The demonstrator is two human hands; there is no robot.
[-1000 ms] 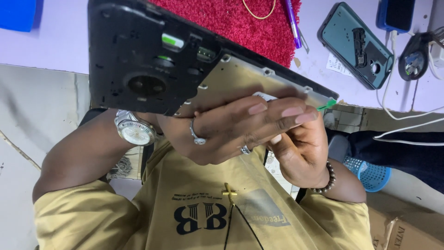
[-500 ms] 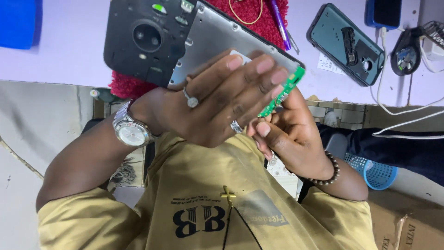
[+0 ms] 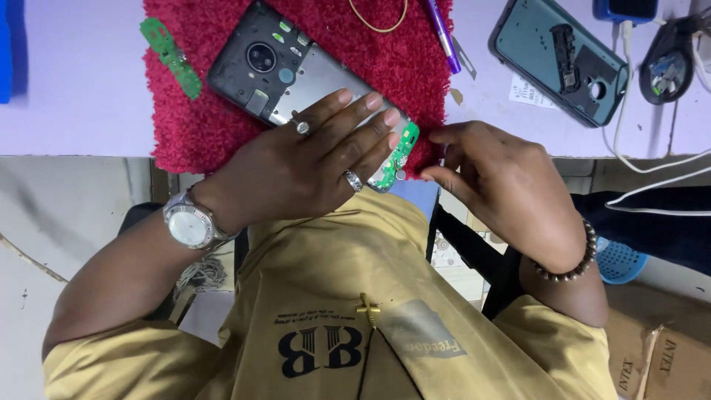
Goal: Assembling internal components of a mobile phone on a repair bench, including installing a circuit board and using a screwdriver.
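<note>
**Hands on an opened phone at the bench edge**

Both hands meet at the near edge of the bench (image 3: 74,111), a pale lilac surface that carries everything else. On it lies a red shaggy mat (image 3: 222,111), and on the mat rests the opened phone (image 3: 289,74), back cover off, its camera ring and dark inner frame facing up, lying slantwise with its lower end toward the person.

The left hand (image 3: 311,167) lies flat over the lower half of the phone, fingers spread and pressing down on the grey metal plate; it grips nothing, only pins the phone to the mat. It wears two rings, and a silver wristwatch (image 3: 189,222) sits on the wrist.

The right hand (image 3: 503,178) sits just beside the phone's lower end, fingers curled loosely, fingertips close to a small green circuit board (image 3: 396,159) that shows at the phone's bottom edge. Whether the fingertips pinch anything cannot be told. A beaded bracelet (image 3: 570,263) circles its wrist.

A teal phone back cover (image 3: 555,59) lies well apart to the right, inner side up. A second green board strip (image 3: 172,48) lies on the mat's left edge, and a purple pen (image 3: 443,33) lies near the mat's right edge.
</note>
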